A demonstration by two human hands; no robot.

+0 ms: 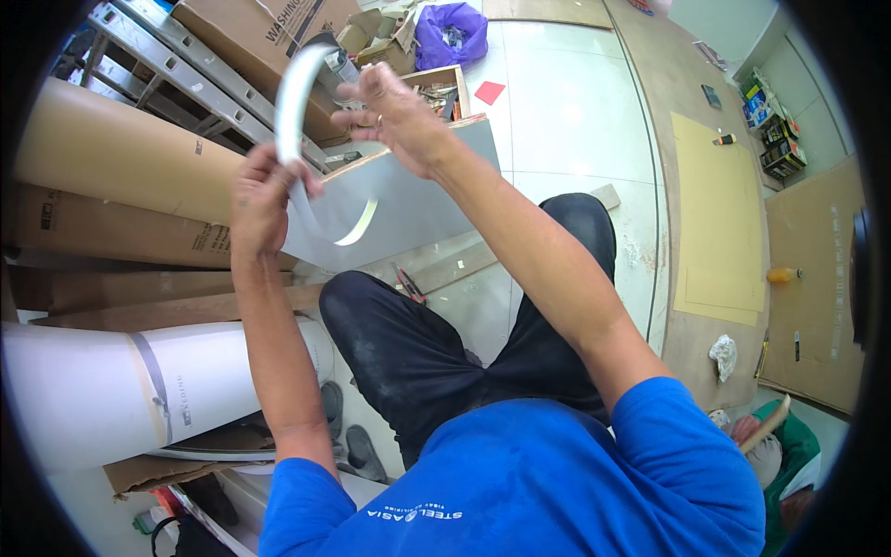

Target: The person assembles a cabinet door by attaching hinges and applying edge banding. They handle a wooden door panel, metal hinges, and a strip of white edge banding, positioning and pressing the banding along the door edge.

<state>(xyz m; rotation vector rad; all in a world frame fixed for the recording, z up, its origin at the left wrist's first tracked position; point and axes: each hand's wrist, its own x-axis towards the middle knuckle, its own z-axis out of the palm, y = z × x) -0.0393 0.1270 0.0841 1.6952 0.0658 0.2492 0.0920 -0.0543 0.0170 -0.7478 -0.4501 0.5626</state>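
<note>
My left hand (264,190) is closed on a thin white flexible strip (291,107), gripping it between thumb and fingers. The strip arcs up from the hand, and its lower part curls below it, showing a pale yellowish face at the end. Just right of the strip's upper arc, my right hand (399,116) is raised with its fingers apart, and I see nothing held in it. Under both hands a grey panel (408,209) with a raw wood-coloured edge leans at a slant in front of my knees.
A red-and-grey hand tool (408,284) lies on the floor between my knees. Left are a metal ladder (167,70), long cardboard packages (121,153) and a white roll (186,381). Ahead stands a wooden box of tools (461,93). A person in green (800,446) is at lower right.
</note>
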